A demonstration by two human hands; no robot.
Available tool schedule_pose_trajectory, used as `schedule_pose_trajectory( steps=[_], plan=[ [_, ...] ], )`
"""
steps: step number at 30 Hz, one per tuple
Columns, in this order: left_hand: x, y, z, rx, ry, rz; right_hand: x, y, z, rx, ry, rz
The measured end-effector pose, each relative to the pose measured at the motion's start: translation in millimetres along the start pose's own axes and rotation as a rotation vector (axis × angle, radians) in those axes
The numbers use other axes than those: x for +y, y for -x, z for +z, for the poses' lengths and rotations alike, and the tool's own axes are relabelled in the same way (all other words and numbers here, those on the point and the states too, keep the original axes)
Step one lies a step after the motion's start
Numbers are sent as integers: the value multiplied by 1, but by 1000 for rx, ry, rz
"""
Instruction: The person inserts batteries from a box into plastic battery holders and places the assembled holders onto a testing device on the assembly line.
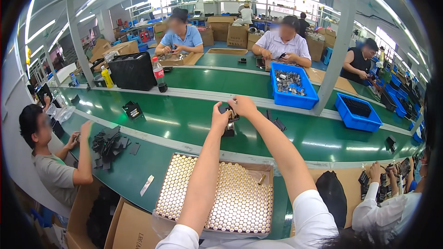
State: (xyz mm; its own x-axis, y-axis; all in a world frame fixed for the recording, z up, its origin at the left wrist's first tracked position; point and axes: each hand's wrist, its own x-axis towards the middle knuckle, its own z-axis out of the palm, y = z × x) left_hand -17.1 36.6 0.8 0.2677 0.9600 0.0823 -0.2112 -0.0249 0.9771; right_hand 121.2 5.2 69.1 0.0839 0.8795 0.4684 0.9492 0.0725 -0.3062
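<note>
My left hand is closed round the side of a small black battery holder with batteries in it, over the green conveyor belt. My right hand grips the same holder from the other side, its fingers bent over the top. A dark piece sits on the belt just under my hands. Close to me, below my forearms, a shallow box holds many upright cylindrical batteries in tight rows. A few batteries lie on their sides at its right edge. My fingers partly hide the holder.
More battery holders rest on the belt to the left. A heap of black flat pieces lies at the left. Blue bins stand beyond the belt, with a cola bottle and a black case. Several co-workers sit around.
</note>
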Motion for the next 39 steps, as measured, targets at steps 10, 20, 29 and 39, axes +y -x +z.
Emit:
schedule_pose_trajectory(
  steps=[10,20,29,39],
  plan=[
    [16,5,-15,244,-179,127,-21,-6,42,-210,-660,547],
    [43,6,-28,284,-702,41,-25,6,60,-87,-415,255],
    [38,17,-11,673,-1313,700,73,30,-21,234,-111,197],
    [20,39,22,-48,-1204,459,106,87,-8,-346,-172,102]
  ],
)
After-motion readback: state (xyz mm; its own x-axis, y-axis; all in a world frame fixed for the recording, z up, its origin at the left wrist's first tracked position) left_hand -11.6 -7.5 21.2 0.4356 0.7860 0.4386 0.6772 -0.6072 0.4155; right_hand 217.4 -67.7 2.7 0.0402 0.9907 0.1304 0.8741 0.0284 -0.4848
